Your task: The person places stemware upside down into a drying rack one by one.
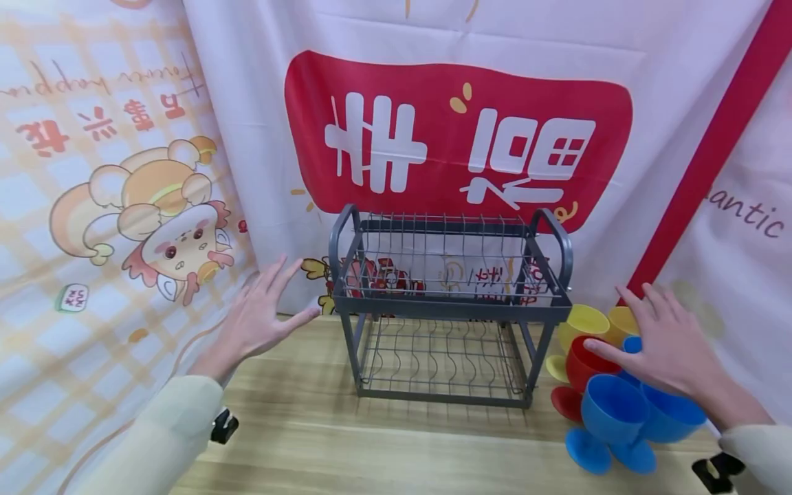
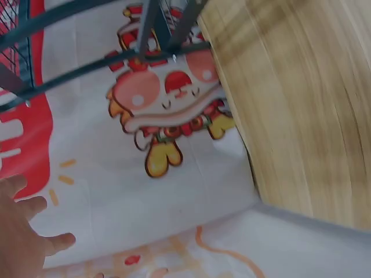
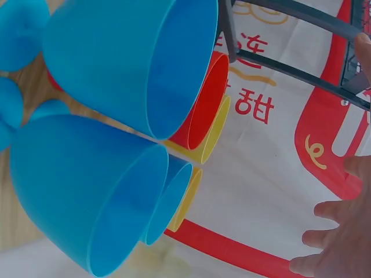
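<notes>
In the head view a dark grey two-tier wire dish rack (image 1: 445, 309) stands on the wooden table, its wire slots bare on both levels. My left hand (image 1: 262, 313) hovers left of the rack, fingers spread and holding nothing. On the other side my right hand (image 1: 671, 344) is held over a group of plastic goblets, also with spread fingers and nothing in it. The group has a red goblet (image 1: 590, 368), a front blue goblet (image 1: 615, 409), more blue ones and yellow goblets (image 1: 583, 328) at the back. In the right wrist view the blue goblets (image 3: 87, 191) fill the left side.
A white cloth (image 1: 260, 103) with a red printed panel hangs behind the rack. Checked cloth (image 1: 93, 309) with cartoon prints covers the left side. The light wooden tabletop (image 1: 371, 447) extends in front of the rack, and a red strip (image 1: 705, 165) runs down the right cloth.
</notes>
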A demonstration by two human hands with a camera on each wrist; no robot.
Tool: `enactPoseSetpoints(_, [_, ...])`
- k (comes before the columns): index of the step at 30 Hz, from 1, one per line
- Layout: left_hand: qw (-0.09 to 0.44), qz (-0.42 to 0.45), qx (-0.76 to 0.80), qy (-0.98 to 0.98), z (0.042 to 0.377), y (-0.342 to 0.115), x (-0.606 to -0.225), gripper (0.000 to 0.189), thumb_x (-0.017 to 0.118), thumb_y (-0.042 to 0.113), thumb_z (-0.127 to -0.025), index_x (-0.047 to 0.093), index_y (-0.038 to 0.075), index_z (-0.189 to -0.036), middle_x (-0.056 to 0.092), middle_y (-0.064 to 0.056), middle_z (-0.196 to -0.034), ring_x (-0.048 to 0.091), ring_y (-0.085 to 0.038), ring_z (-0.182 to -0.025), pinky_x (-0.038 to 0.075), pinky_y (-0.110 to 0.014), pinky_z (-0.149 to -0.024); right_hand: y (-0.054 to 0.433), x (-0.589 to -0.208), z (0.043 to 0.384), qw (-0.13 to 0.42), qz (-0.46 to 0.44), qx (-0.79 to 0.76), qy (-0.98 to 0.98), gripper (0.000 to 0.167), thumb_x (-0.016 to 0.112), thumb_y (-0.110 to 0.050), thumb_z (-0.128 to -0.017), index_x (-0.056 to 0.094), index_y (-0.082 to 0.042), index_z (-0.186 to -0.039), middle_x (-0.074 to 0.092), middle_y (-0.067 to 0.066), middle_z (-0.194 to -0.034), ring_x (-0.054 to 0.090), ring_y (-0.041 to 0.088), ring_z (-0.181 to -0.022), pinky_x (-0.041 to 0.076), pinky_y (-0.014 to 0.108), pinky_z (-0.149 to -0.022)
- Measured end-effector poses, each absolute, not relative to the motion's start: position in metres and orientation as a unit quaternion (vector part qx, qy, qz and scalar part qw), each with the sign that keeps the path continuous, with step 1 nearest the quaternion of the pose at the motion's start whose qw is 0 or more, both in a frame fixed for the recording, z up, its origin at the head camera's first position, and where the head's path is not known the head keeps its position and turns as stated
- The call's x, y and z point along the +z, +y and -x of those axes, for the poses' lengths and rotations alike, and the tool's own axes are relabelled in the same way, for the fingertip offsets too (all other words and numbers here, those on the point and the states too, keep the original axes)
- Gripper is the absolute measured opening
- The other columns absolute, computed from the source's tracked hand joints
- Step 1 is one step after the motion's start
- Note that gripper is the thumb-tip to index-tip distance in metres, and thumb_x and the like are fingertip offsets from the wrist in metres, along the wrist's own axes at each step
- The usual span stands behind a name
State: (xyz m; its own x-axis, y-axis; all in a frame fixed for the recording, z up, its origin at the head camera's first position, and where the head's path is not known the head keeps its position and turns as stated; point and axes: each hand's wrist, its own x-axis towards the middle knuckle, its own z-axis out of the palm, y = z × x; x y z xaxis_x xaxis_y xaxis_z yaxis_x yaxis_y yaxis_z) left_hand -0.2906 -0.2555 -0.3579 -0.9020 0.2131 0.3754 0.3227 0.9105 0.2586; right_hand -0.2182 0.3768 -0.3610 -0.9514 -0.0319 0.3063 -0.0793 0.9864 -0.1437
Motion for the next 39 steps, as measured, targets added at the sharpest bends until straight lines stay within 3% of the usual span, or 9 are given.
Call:
enactPoseSetpoints(6, [0.224,0.171,-0.221,-0.934,0.274,-0.235,-0.364,0.087,0.067,0.059,-0.096,0.029,0.029,-0.169,0.034,-0.014,-0.174,0.041,-0.046,-0.153,0.04,-0.079,-0.111,0.374,-0.365,0.206,0.157,0.004,0.139,-0.978,0.118,0.071,-0.069,-0.088,0.014,-0.006,-0.169,0.024,0.04,-0.164,0.027,0.067,-0.143,0.039,0.09,-0.092])
enactPoseSetpoints(10, [0.244,0.195,-0.255,-0.915,0.262,-0.221,-0.374,0.086,0.074,0.052,-0.094,0.037,0.023,-0.166,0.043,-0.015,-0.168,0.048,-0.043,-0.148,0.045,-0.074,-0.11,0.37,-0.374,0.193,0.17,0.029,0.191,-0.966,0.114,0.074,-0.062,-0.09,0.013,-0.007,-0.17,0.025,0.04,-0.164,0.029,0.066,-0.142,0.044,0.088,-0.087])
enactPoseSetpoints(16, [0.275,0.238,-0.271,-0.891,0.248,-0.202,-0.39,0.08,0.083,0.043,-0.087,0.052,0.01,-0.152,0.063,-0.014,-0.144,0.065,-0.036,-0.125,0.058,-0.058,-0.1,0.365,-0.388,0.175,0.202,0.059,0.252,-0.944,0.109,0.079,-0.053,-0.091,0.016,-0.014,-0.171,0.031,0.038,-0.161,0.037,0.063,-0.135,0.051,0.083,-0.08])
enactPoseSetpoints(21, [0.234,0.271,-0.27,-0.894,0.24,-0.184,-0.404,0.081,0.082,0.047,-0.089,0.05,0.009,-0.152,0.065,-0.011,-0.143,0.066,-0.031,-0.127,0.061,-0.049,-0.098,0.358,-0.401,0.156,0.219,0.094,0.286,-0.928,0.107,0.08,-0.049,-0.091,0.019,-0.013,-0.17,0.037,0.036,-0.159,0.041,0.058,-0.133,0.051,0.081,-0.087])
enactPoseSetpoints(29, [0.175,0.3,-0.305,-0.887,0.236,-0.146,-0.43,0.082,0.077,0.051,-0.092,0.043,0.019,-0.159,0.055,-0.008,-0.158,0.059,-0.032,-0.139,0.052,-0.062,-0.111,0.336,-0.422,0.136,0.223,0.159,0.333,-0.902,0.106,0.083,-0.046,-0.09,0.021,-0.012,-0.169,0.037,0.03,-0.164,0.045,0.055,-0.136,0.049,0.078,-0.098])
enactPoseSetpoints(39, [0.09,0.311,-0.379,-0.867,0.229,-0.085,-0.449,0.081,0.075,0.054,-0.094,0.04,0.026,-0.161,0.052,-0.001,-0.16,0.055,-0.022,-0.143,0.055,-0.049,-0.111,0.322,-0.443,0.125,0.234,0.241,0.369,-0.867,0.1,0.087,-0.039,-0.088,0.029,-0.019,-0.167,0.042,0.02,-0.163,0.047,0.042,-0.142,0.048,0.069,-0.107])
